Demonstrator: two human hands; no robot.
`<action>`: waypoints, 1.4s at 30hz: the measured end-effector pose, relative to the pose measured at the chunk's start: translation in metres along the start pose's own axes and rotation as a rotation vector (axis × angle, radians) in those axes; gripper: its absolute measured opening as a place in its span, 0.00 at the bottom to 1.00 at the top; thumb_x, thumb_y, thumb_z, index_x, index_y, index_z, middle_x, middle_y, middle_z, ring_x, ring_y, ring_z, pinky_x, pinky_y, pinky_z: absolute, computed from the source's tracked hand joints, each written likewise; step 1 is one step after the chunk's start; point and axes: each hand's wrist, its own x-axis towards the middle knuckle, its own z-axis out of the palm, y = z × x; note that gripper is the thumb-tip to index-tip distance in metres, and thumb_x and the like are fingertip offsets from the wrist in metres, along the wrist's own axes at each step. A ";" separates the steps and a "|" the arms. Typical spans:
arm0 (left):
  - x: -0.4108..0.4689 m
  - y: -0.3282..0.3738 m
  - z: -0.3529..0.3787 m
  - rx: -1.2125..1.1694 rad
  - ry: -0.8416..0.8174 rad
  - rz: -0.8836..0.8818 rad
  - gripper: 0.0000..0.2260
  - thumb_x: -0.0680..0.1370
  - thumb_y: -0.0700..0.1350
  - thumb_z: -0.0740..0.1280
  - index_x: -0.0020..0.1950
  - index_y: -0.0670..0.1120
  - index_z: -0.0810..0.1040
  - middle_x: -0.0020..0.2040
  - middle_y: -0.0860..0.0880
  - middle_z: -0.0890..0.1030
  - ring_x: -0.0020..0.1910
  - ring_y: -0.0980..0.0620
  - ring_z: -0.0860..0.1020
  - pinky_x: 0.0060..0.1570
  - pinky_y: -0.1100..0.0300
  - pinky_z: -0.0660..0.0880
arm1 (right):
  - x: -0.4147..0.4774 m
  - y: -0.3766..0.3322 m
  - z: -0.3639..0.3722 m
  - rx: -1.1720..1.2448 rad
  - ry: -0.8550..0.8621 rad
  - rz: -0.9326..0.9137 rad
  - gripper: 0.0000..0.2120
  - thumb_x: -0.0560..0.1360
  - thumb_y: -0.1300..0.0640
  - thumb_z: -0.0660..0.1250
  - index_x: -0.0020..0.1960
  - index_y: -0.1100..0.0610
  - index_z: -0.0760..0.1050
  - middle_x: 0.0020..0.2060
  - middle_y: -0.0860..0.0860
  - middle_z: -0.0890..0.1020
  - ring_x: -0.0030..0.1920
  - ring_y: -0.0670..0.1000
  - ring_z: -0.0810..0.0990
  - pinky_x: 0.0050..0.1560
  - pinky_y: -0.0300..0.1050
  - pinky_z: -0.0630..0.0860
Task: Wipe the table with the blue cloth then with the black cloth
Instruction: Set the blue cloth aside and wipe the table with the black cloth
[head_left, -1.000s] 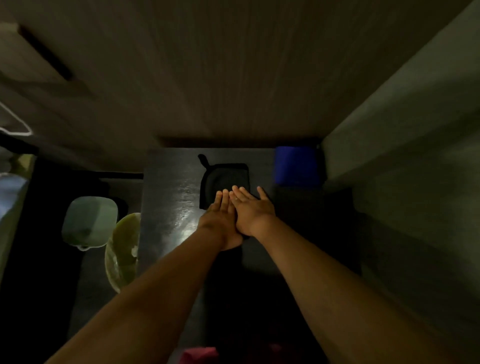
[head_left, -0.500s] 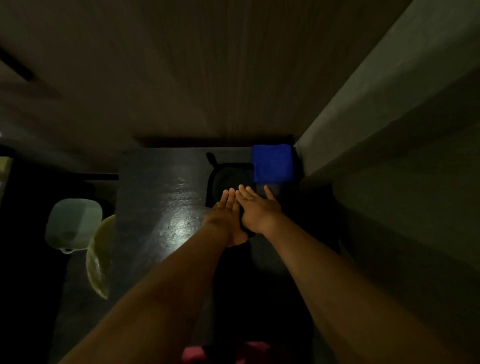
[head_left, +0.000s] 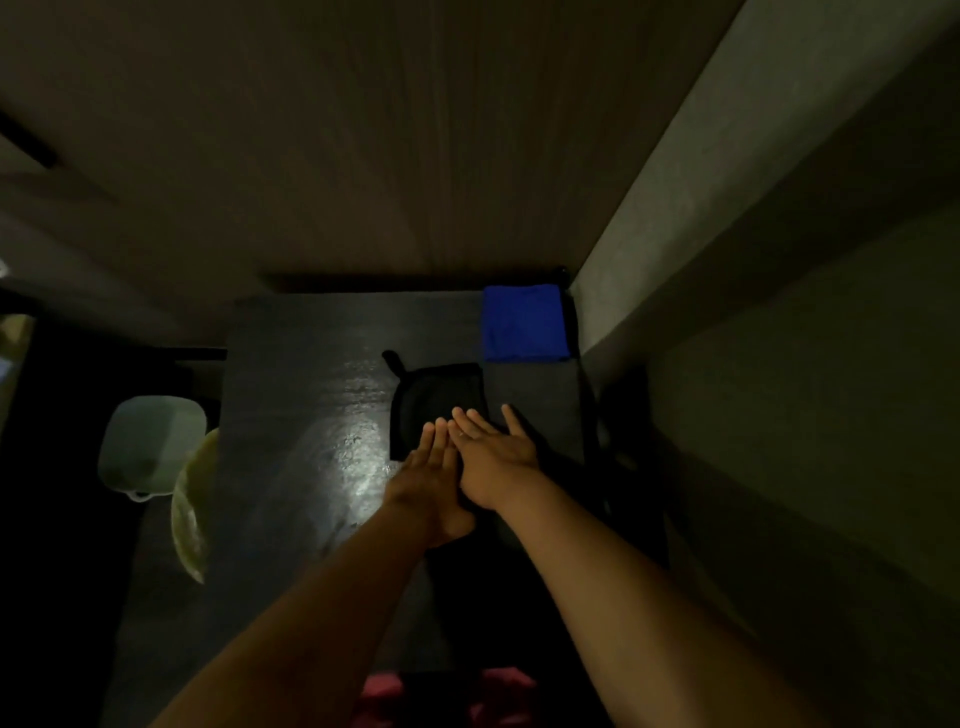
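Note:
A black cloth (head_left: 434, 397) with a small loop lies flat on the dark table (head_left: 306, 395), right of its middle. My left hand (head_left: 428, 480) and my right hand (head_left: 493, 449) rest flat side by side on the cloth's near edge, fingers straight and pointing away from me. Neither hand grips anything. A folded blue cloth (head_left: 522, 322) lies at the table's far right corner, just beyond the black cloth and apart from both hands.
A wall (head_left: 727, 260) runs along the table's right side and a panelled wall (head_left: 363, 156) stands behind it. Left of the table stand a pale plastic container (head_left: 150, 441) and a yellowish round basin (head_left: 195, 512). Light glares on the tabletop.
Both hands stay flat on the black cloth. The cloth and hands have slid to the right, toward the blue cloth, while my view shifted.

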 end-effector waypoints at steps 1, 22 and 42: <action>-0.001 0.002 0.000 -0.006 0.011 -0.003 0.47 0.72 0.58 0.61 0.77 0.40 0.34 0.77 0.40 0.34 0.76 0.43 0.33 0.77 0.48 0.43 | 0.000 0.002 0.001 0.016 0.007 -0.008 0.29 0.81 0.53 0.49 0.79 0.52 0.43 0.79 0.46 0.42 0.78 0.44 0.41 0.75 0.56 0.33; 0.025 0.098 -0.019 0.006 -0.003 0.071 0.49 0.73 0.58 0.66 0.77 0.41 0.35 0.78 0.42 0.35 0.77 0.45 0.35 0.76 0.52 0.42 | -0.026 0.094 0.022 0.105 0.041 0.103 0.29 0.81 0.57 0.49 0.79 0.49 0.42 0.79 0.45 0.42 0.78 0.42 0.42 0.77 0.53 0.37; 0.000 0.093 0.013 0.060 0.047 0.109 0.49 0.73 0.61 0.64 0.77 0.40 0.35 0.78 0.43 0.34 0.76 0.47 0.33 0.76 0.53 0.41 | -0.038 0.085 0.043 0.247 -0.016 0.070 0.33 0.80 0.61 0.54 0.80 0.52 0.43 0.79 0.48 0.41 0.78 0.46 0.40 0.76 0.53 0.39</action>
